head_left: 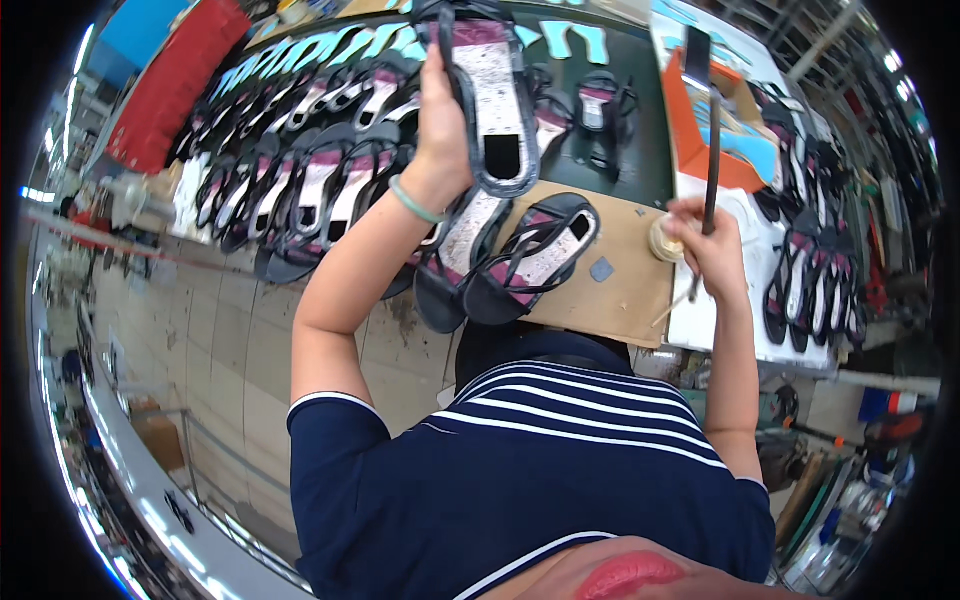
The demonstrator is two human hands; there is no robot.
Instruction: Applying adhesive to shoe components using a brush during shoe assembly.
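My left hand (440,125) is raised over the far side of the work surface, closed on a black strappy sandal (497,100). The sandal's white, glue-speckled insole faces up, with a dark square at one end and a purple-red patch at the other. At the right, my right hand (712,250) is pinched closed at a small round tub (664,238) with cream-coloured contents. What its fingers grip is hard to see; a thin dark end (693,290) shows below them. Two more sandals, including one with crossed black straps (535,260), lie near me on a brown board (625,290).
Rows of similar sandals (320,190) fill the left, with pale blue insole pieces (330,45) behind. An orange box (690,150) stands right, near a dark upright rod (713,150). More sandals (815,270) lie on a white surface. A grey scrap (601,269) rests on the board.
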